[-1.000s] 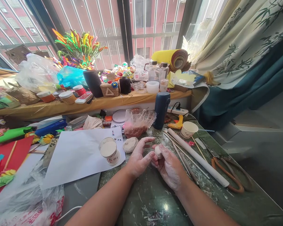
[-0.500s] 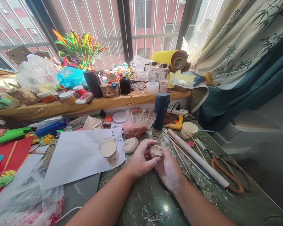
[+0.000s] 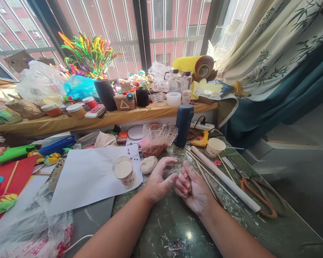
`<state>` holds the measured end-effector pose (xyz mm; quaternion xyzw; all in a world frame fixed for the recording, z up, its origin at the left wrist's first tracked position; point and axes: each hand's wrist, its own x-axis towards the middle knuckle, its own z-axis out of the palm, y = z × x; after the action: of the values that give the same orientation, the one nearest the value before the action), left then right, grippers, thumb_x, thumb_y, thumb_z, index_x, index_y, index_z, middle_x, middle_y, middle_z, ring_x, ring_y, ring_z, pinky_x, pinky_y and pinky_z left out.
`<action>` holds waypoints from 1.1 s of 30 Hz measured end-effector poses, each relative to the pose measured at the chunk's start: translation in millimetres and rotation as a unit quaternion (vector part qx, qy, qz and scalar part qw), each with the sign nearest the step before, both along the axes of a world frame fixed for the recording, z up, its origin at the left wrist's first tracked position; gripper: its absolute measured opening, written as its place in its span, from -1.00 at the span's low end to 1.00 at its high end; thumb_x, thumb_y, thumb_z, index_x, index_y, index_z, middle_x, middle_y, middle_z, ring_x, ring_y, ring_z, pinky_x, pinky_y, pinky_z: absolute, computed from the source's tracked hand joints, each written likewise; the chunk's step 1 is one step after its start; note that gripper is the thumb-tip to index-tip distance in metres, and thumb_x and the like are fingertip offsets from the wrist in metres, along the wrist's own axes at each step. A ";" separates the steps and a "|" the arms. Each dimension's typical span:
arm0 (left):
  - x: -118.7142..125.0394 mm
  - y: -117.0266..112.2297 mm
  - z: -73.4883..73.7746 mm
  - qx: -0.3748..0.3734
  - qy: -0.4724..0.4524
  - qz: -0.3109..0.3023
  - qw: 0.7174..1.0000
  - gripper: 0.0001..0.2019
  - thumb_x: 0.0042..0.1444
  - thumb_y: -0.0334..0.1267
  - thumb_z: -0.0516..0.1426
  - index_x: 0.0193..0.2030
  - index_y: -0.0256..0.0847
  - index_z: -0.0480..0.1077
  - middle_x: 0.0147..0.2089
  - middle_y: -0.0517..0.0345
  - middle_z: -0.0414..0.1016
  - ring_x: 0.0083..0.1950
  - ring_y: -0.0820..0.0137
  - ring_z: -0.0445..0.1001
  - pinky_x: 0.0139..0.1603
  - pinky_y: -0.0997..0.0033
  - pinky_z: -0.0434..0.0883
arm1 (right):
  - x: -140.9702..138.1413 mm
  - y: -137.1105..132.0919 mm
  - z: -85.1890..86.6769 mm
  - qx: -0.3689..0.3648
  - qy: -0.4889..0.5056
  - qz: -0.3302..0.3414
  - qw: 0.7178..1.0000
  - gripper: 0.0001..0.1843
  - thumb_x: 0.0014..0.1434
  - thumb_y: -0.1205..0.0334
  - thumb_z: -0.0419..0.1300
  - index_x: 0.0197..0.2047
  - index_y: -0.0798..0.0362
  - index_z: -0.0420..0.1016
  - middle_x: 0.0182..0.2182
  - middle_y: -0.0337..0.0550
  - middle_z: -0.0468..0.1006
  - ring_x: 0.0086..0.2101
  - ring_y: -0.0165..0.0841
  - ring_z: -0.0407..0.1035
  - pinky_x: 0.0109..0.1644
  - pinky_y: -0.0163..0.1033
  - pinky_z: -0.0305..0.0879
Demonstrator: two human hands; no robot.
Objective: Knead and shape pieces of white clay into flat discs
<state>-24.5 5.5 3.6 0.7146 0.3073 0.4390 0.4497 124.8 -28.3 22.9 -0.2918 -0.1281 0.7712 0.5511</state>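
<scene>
Both of my hands, dusted white, rest on the green marble table (image 3: 177,229). My right hand (image 3: 194,188) is curled into a fist, and the small pale clay lump it held a moment ago is hidden inside the fingers. Just left of it, my left hand (image 3: 158,179) has its fingers spread, the forefinger touching the right hand's knuckles. A second, flattened clay lump (image 3: 148,164) lies on the table just beyond my left hand.
Two lidded paper cups (image 3: 125,173) stand on a white sheet (image 3: 91,175). A plastic bag of pink and brown material (image 3: 157,139), a dark blue bottle (image 3: 183,123) and a paper cup (image 3: 215,147) sit behind. A white rod (image 3: 226,184), thin sticks and orange-handled scissors (image 3: 258,199) lie at right.
The clay lump showed between both hands before. Now my right fingers have closed over it and my left fingers have spread and drawn slightly away.
</scene>
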 end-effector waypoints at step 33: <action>1.7 -2.0 19.6 -0.053 0.000 0.198 0.979 -0.36 0.25 0.23 0.09 -0.71 -0.17 0.34 -0.65 0.19 0.33 -0.53 0.43 0.31 -0.42 0.36 0.30 | -18.6 -12.3 -7.8 0.057 -0.090 0.070 0.992 -0.34 0.14 -0.31 0.31 0.13 -0.03 0.49 -0.24 -0.06 0.72 -0.10 -0.08 0.59 0.10 0.11 0.42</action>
<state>-22.8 3.5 23.3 0.6149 0.4658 0.5020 0.3911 106.2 -40.5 15.1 -0.3184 -0.2413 0.7696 0.4981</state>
